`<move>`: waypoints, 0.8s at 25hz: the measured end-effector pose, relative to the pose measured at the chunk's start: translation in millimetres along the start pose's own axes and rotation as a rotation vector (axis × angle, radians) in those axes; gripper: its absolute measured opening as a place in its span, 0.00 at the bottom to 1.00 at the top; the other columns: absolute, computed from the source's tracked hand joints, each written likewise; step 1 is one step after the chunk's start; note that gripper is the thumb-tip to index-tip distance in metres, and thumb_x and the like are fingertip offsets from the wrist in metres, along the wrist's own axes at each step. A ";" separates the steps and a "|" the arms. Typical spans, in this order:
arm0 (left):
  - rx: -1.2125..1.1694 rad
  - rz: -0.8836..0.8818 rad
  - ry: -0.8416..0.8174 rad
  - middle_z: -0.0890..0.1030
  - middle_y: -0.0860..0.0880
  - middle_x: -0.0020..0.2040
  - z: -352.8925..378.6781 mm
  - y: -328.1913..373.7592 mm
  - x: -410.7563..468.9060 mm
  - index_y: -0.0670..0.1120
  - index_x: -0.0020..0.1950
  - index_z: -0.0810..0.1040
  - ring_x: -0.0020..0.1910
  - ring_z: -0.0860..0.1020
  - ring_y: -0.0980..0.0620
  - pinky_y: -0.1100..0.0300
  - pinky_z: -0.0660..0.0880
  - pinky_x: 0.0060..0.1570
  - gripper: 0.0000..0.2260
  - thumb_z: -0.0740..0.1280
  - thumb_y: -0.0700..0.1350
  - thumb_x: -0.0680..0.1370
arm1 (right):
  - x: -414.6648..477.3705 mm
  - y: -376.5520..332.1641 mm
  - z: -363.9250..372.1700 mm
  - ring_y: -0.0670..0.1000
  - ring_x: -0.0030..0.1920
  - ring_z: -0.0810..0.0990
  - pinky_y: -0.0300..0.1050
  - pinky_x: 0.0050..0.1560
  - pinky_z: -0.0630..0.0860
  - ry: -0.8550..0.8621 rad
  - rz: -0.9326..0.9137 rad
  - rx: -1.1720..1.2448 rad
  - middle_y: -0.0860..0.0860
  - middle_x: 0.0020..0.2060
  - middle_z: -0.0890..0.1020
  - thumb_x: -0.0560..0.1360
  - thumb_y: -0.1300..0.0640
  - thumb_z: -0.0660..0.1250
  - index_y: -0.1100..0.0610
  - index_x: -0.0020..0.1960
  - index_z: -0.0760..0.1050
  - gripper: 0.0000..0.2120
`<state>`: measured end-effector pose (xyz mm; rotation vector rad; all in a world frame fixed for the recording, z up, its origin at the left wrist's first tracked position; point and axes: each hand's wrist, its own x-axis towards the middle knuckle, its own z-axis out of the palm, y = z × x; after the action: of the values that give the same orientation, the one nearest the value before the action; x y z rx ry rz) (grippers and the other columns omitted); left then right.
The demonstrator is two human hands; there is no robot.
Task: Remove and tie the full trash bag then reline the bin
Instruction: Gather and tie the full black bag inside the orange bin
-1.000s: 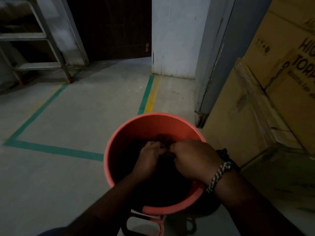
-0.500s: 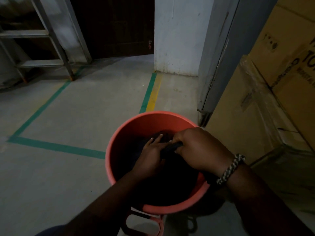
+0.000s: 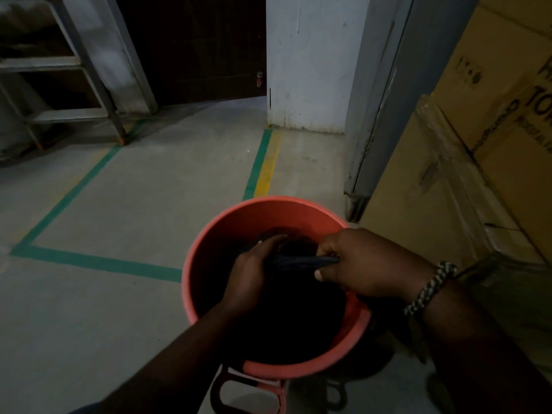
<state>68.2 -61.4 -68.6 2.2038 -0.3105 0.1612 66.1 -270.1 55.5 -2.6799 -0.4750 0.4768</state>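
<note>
Where green tape [image 3: 98, 264] marks grey floor [image 3: 149, 198] | bin [image 3: 277, 202] holds trash bag [image 3: 301, 261] | cartons [image 3: 448, 180] right

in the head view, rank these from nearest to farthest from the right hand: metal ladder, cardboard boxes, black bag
1. black bag, gripped in the right hand.
2. cardboard boxes, close by on the right.
3. metal ladder, far back left.

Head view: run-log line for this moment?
phase: tying | left hand: grips trash bag | right hand: grips twisted end | bag: in bin
</note>
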 end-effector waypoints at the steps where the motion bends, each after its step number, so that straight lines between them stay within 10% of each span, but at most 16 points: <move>1: -0.041 -0.021 0.026 0.82 0.61 0.59 -1.2 3.5 -1.5 0.56 0.66 0.76 0.61 0.78 0.67 0.67 0.72 0.63 0.24 0.66 0.44 0.70 | -1.0 -0.6 0.3 0.47 0.40 0.80 0.47 0.44 0.78 -0.008 -0.004 -0.007 0.45 0.35 0.80 0.74 0.47 0.74 0.48 0.41 0.78 0.08; 11: -0.030 -0.050 0.096 0.80 0.66 0.46 -5.4 14.8 -4.9 0.63 0.63 0.71 0.49 0.79 0.69 0.76 0.70 0.49 0.22 0.67 0.49 0.70 | -7.0 -11.4 -7.3 0.41 0.32 0.76 0.43 0.37 0.74 0.059 -0.030 0.062 0.46 0.31 0.79 0.75 0.50 0.74 0.49 0.41 0.79 0.06; 17: 0.169 -0.091 0.024 0.83 0.42 0.59 1.9 2.4 2.6 0.51 0.74 0.64 0.57 0.82 0.44 0.57 0.73 0.54 0.23 0.62 0.41 0.80 | -8.7 0.2 1.8 0.49 0.38 0.79 0.48 0.44 0.77 -0.022 -0.019 -0.038 0.47 0.32 0.78 0.78 0.47 0.69 0.51 0.39 0.74 0.13; 20: 0.224 -0.056 0.025 0.67 0.37 0.77 8.0 -1.8 6.2 0.45 0.72 0.68 0.69 0.73 0.45 0.54 0.72 0.62 0.20 0.53 0.45 0.81 | -12.5 5.9 6.2 0.47 0.38 0.77 0.47 0.45 0.76 -0.050 -0.007 -0.059 0.46 0.31 0.76 0.80 0.46 0.68 0.49 0.36 0.71 0.16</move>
<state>74.7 -67.7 -73.4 2.4270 -0.2248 0.2012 54.2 -278.2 50.9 -2.7270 -0.5198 0.5365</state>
